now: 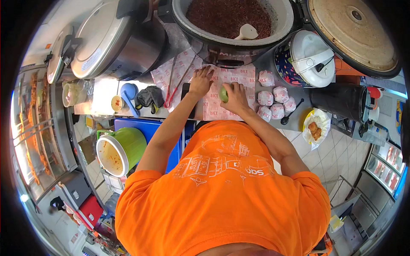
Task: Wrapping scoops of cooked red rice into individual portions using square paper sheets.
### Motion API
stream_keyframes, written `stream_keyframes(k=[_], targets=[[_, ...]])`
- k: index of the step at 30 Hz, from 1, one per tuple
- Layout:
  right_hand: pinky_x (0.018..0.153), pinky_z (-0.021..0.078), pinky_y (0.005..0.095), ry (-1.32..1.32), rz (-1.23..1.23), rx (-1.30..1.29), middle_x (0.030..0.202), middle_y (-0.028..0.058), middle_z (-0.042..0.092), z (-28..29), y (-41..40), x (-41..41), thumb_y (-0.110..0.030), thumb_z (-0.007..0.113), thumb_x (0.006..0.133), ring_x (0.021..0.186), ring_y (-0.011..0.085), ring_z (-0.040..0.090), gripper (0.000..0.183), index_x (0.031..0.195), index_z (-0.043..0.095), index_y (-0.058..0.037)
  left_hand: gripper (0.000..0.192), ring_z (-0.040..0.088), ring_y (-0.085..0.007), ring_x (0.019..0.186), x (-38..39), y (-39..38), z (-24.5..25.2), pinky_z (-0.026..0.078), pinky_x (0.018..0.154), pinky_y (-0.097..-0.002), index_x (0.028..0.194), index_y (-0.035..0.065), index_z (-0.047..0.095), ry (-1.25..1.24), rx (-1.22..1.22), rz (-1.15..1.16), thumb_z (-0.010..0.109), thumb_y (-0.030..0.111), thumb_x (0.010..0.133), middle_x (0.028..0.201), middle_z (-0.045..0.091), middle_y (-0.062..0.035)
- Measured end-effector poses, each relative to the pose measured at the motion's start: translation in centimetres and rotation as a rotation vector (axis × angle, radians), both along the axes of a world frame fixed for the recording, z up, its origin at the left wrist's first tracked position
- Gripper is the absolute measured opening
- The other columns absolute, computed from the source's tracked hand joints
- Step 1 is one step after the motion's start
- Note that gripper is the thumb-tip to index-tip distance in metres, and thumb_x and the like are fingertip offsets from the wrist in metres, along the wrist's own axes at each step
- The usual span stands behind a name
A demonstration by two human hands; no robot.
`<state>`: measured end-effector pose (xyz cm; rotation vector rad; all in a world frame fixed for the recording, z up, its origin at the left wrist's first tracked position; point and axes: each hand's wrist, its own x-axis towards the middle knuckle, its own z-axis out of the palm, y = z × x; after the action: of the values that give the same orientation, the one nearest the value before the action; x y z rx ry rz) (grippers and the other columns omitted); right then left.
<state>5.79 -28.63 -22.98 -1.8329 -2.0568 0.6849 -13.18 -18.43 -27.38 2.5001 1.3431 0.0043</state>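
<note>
My left hand lies palm down on the printed wrapping paper, with nothing visible in it. In my right hand is a small green cup or bowl, gripped from above and partly covered by the fingers. It sits low over the same sheet; whether something is under it is hidden. Close to my left forearm are a dark phone-like slab and red-handled metal tongs. Several round paper-wrapped bundles stand to the right of my right hand.
A large Miyako cooker of dark reddish rice with a white scoop stands behind the paper. Right are a flowered rice cooker, black spoon and fried food. Left are a dark cloth, blue ladle and green jug.
</note>
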Motion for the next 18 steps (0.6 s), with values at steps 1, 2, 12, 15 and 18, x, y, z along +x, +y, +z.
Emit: stream_keyframes(k=[1, 2, 12, 15, 18], targets=[[0.100, 0.0442, 0.0503, 0.097, -0.033, 0.023, 0.124, 0.0203, 0.049, 1.5, 0.0, 0.1, -0.021, 0.084, 0.066, 0.113, 0.0422, 0.049, 0.078, 0.134, 0.048, -0.0130, 0.053, 0.040, -0.0274, 0.143, -0.3, -0.5, -1.5, 0.024, 0.119, -0.0512, 0.140, 0.0085, 0.055, 0.002, 0.003, 0.009, 0.065, 0.028, 0.092, 0.155, 0.043, -0.0097], [0.100, 0.0442, 0.0503, 0.099, -0.025, 0.025, 0.124, 0.0203, 0.049, 3.3, 0.0, 0.5, -0.021, 0.084, 0.066, 0.113, 0.0422, 0.049, 0.078, 0.134, 0.048, -0.0130, 0.052, 0.042, -0.0266, 0.141, -0.6, -1.1, -3.0, 0.025, 0.119, -0.0511, 0.139, 0.0082, 0.055, -0.017, 0.130, -0.001, 0.065, 0.026, 0.091, 0.155, 0.043, -0.0085], [0.098, 0.0462, 0.0442, 0.128, -0.072, 0.789, 0.125, 0.0174, 0.054, 23.2, 11.1, 7.0, -0.022, 0.084, 0.070, 0.113, 0.0352, 0.056, 0.066, 0.127, 0.055, -0.0098, 0.035, 0.066, -0.0253, 0.105, 0.9, -1.3, -2.3, 0.041, 0.106, -0.0461, 0.116, 0.0090, 0.069, -0.423, 0.198, 0.005, 0.071, 0.012, 0.082, 0.121, 0.068, -0.0086], [0.100, 0.0434, 0.0435, -0.058, -0.066, 0.708, 0.129, 0.0162, 0.054, 23.9, 12.1, 6.5, -0.031, 0.086, 0.073, 0.119, 0.0351, 0.054, 0.063, 0.128, 0.059, -0.0166, 0.037, 0.067, -0.0288, 0.100, 2.3, -1.4, -1.0, 0.047, 0.098, -0.0446, 0.115, 0.0091, 0.068, -0.547, -0.054, 0.216, 0.076, 0.015, 0.079, 0.114, 0.069, -0.0113], [0.099, 0.0395, 0.0465, 0.171, -0.200, 1.020, 0.130, 0.0114, 0.055, 20.6, 11.5, 6.9, -0.038, 0.089, 0.071, 0.116, 0.0344, 0.052, 0.054, 0.113, 0.065, -0.0138, 0.039, 0.067, -0.0319, 0.100, 3.6, -1.5, -0.1, 0.050, 0.092, -0.0442, 0.116, 0.0087, 0.068, -0.583, -0.219, 0.452, 0.079, 0.019, 0.080, 0.110, 0.068, -0.0136]])
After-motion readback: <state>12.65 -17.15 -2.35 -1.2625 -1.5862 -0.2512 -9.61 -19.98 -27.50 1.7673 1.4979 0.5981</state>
